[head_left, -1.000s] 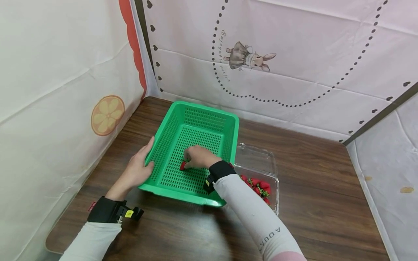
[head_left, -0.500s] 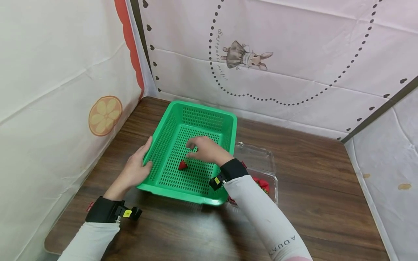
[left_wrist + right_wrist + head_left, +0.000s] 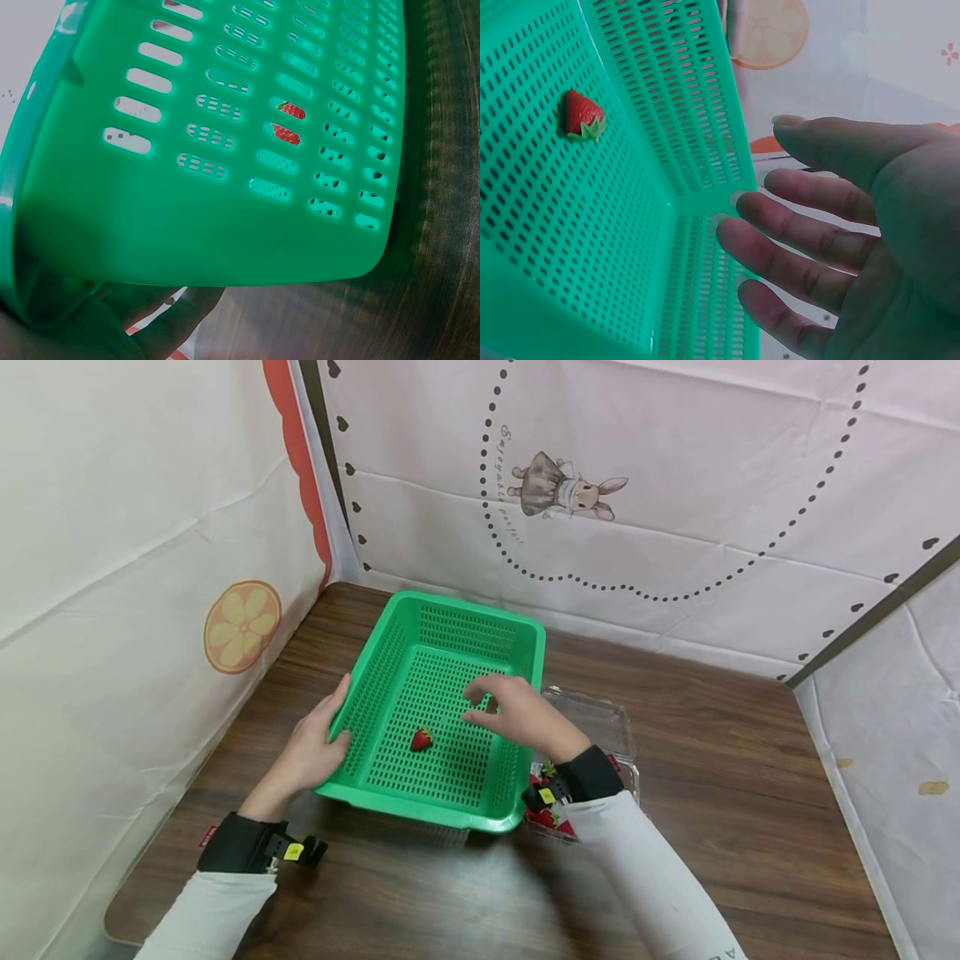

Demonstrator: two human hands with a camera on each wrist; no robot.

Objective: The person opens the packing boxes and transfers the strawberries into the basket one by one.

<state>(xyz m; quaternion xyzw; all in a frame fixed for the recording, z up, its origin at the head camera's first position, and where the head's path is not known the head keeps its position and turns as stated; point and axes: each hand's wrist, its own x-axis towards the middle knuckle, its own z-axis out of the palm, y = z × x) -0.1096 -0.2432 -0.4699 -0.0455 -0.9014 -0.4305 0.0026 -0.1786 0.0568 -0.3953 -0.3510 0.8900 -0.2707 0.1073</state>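
Withdrawing empty, the right hand (image 3: 528, 720) leaves one strawberry (image 3: 421, 740) placed; the left hand (image 3: 309, 752) seemingly grips the basket (image 3: 468, 633).

I can read two words on the pale pink cloth wall (image 3: 675, 443) behind the green plastic basket with little holes (image 3: 472, 610). They say "Enjoyable perfect" (image 3: 507, 485) in thin, curly grey letters, turned sideways, next to a printed grey-and-brown rabbit in a dress (image 3: 558, 489). On the long white sleeve (image 3: 652, 877) over the right arm, low and to the right of the basket, I see a dark letter A (image 3: 730, 953), cut off from its word. Red tags (image 3: 207, 836) on the black wrist bands (image 3: 232, 843), one left and one right of the basket, are too tiny to read. So are the yellow stickers (image 3: 293, 852) there.
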